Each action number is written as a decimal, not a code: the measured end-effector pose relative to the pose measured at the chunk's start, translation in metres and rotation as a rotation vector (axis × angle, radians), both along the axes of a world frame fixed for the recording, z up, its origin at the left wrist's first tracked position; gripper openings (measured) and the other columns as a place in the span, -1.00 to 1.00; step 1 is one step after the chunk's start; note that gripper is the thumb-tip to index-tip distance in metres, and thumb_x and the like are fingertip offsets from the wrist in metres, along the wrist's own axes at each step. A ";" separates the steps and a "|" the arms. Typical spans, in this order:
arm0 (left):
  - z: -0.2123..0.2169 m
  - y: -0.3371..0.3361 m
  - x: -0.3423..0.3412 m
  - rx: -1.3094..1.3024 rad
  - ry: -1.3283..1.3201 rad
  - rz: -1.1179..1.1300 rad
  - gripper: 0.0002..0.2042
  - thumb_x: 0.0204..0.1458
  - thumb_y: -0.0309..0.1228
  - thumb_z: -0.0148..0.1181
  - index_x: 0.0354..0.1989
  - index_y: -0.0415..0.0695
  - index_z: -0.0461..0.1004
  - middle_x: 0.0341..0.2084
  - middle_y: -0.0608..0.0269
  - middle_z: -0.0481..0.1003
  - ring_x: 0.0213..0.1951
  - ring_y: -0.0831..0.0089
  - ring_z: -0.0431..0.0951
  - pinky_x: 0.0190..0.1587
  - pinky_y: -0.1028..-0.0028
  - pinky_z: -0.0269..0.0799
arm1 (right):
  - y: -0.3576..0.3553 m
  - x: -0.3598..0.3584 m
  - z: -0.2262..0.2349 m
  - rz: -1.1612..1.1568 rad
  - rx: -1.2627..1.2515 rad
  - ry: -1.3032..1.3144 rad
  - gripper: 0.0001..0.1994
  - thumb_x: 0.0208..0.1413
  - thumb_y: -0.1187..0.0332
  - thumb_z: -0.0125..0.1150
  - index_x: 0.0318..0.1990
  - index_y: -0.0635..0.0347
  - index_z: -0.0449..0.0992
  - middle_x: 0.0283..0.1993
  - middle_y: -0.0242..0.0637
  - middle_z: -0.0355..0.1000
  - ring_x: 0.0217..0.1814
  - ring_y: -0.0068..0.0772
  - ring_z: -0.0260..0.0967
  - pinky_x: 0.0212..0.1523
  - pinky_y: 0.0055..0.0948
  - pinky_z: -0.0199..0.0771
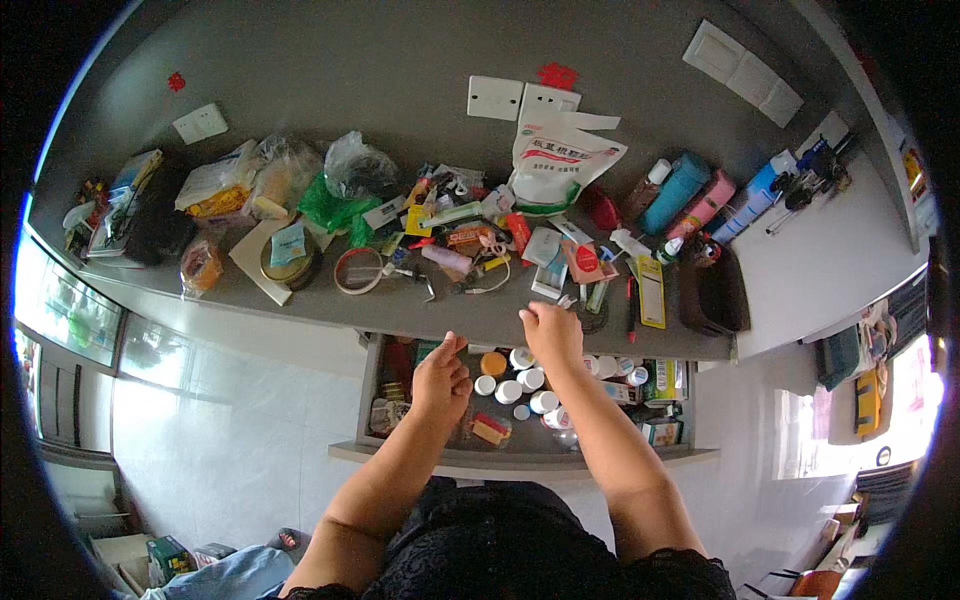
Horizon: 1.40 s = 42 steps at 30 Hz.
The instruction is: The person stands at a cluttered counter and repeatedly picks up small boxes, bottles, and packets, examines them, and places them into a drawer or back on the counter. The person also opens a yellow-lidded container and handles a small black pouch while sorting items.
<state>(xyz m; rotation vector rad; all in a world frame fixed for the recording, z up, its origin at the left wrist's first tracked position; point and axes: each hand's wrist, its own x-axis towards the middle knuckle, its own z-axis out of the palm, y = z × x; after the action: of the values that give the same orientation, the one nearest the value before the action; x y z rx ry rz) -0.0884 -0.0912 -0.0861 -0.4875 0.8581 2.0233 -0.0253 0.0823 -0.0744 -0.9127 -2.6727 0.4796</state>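
Note:
My left hand hovers over the left part of an open drawer. Its fingers are curled, with the tips of thumb and forefinger close together; anything between them is too small to make out. Farther right, my right hand is closed at the front edge of the desk. A small pale bit shows by its fingertips, but its kind is unclear. Beneath my hands the drawer holds several white-capped bottles, an orange-lidded jar, and a small red and yellow item.
Along the desk's back lie plastic bags, a tape roll, a round tin, a white pouch, a blue cylinder, a yellow-edged card and a dark basket. A person's denim-clad leg shows at lower left.

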 end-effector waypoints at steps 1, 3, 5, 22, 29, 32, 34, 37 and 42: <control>-0.001 -0.001 0.000 -0.004 -0.036 0.021 -0.80 0.06 -0.22 0.11 -0.33 -0.09 0.39 -0.76 0.53 -0.01 -0.71 0.66 -0.01 -0.71 0.64 -0.15 | -0.004 -0.006 0.003 -0.029 0.047 0.000 -0.77 0.02 0.19 0.10 -0.39 0.16 0.52 -0.42 -0.14 0.48 -0.35 -0.08 0.46 -0.36 -0.21 0.45; -0.001 -0.003 -0.001 -0.019 -0.085 0.040 -0.81 0.06 -0.23 0.11 -0.33 -0.09 0.39 -0.77 0.53 0.01 -0.71 0.66 0.00 -0.71 0.64 -0.12 | -0.007 -0.016 0.002 -0.051 0.061 -0.023 -0.78 0.01 0.18 0.12 -0.28 0.09 0.49 -0.32 -0.12 0.47 -0.29 -0.07 0.45 -0.33 -0.20 0.46; -0.001 -0.004 -0.004 -0.009 -0.136 0.059 -0.81 0.07 -0.24 0.10 -0.34 -0.10 0.40 -0.77 0.53 0.02 -0.71 0.65 0.02 -0.71 0.64 -0.10 | -0.008 -0.028 0.002 0.069 -0.015 -0.026 -0.75 -0.02 0.21 0.15 -0.21 0.08 0.49 -0.29 -0.11 0.47 -0.26 -0.07 0.44 -0.31 -0.19 0.44; -0.022 -0.015 -0.012 0.045 -0.287 -0.023 -0.76 0.09 -0.22 0.03 -0.57 -0.03 0.38 -0.87 0.57 -0.05 -0.80 0.67 -0.08 -0.80 0.62 -0.20 | -0.024 -0.075 -0.010 0.205 0.138 0.057 -0.85 -0.03 0.39 0.07 -0.29 0.19 0.47 -0.22 -0.12 0.37 -0.19 -0.10 0.39 -0.25 -0.20 0.45; -0.030 -0.021 -0.018 0.081 -0.299 -0.089 -0.72 0.11 -0.21 0.02 -0.59 -0.05 0.37 -0.85 0.56 -0.06 -0.79 0.67 -0.11 -0.75 0.61 -0.23 | -0.049 -0.088 -0.024 0.148 0.274 0.087 -0.81 -0.01 0.35 0.11 -0.24 0.19 0.43 -0.22 -0.20 0.29 -0.12 -0.14 0.25 -0.17 -0.25 0.38; -0.032 -0.024 -0.021 0.052 -0.281 -0.094 -0.73 0.11 -0.21 0.02 -0.60 -0.04 0.37 -0.86 0.57 -0.05 -0.79 0.67 -0.10 -0.75 0.61 -0.23 | -0.039 -0.082 -0.034 0.247 0.134 0.157 -0.79 -0.02 0.36 0.13 -0.20 0.18 0.44 -0.23 -0.20 0.31 -0.12 -0.14 0.27 -0.09 -0.27 0.33; -0.030 -0.024 -0.022 0.000 -0.291 -0.088 -0.73 0.11 -0.22 0.02 -0.60 -0.03 0.37 -0.86 0.57 -0.03 -0.79 0.67 -0.10 -0.75 0.62 -0.23 | -0.039 -0.083 -0.032 0.198 0.136 0.163 -0.78 -0.03 0.35 0.14 -0.20 0.19 0.45 -0.23 -0.19 0.32 -0.11 -0.11 0.27 -0.08 -0.25 0.32; -0.033 -0.023 -0.023 -0.002 -0.301 -0.099 -0.73 0.10 -0.21 0.02 -0.59 -0.03 0.37 -0.86 0.57 -0.04 -0.79 0.68 -0.10 -0.74 0.62 -0.23 | -0.044 -0.093 -0.026 0.120 0.133 0.109 -0.77 -0.04 0.32 0.17 -0.22 0.19 0.44 -0.21 -0.17 0.31 -0.11 -0.09 0.28 -0.11 -0.23 0.34; -0.032 -0.022 -0.026 0.003 -0.298 -0.147 -0.75 0.09 -0.22 0.05 -0.61 0.00 0.34 -0.87 0.56 -0.02 -0.81 0.66 -0.08 -0.78 0.63 -0.21 | -0.045 -0.092 -0.028 0.124 0.037 0.131 -0.76 -0.05 0.25 0.21 -0.29 0.20 0.46 -0.22 -0.11 0.31 -0.12 -0.08 0.31 -0.15 -0.25 0.39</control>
<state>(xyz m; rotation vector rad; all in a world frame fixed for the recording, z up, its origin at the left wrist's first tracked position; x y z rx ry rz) -0.1140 -0.1131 -0.1179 -0.6846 0.6866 1.7629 -0.1174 0.0373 -0.1024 -0.6835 -2.6188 0.4971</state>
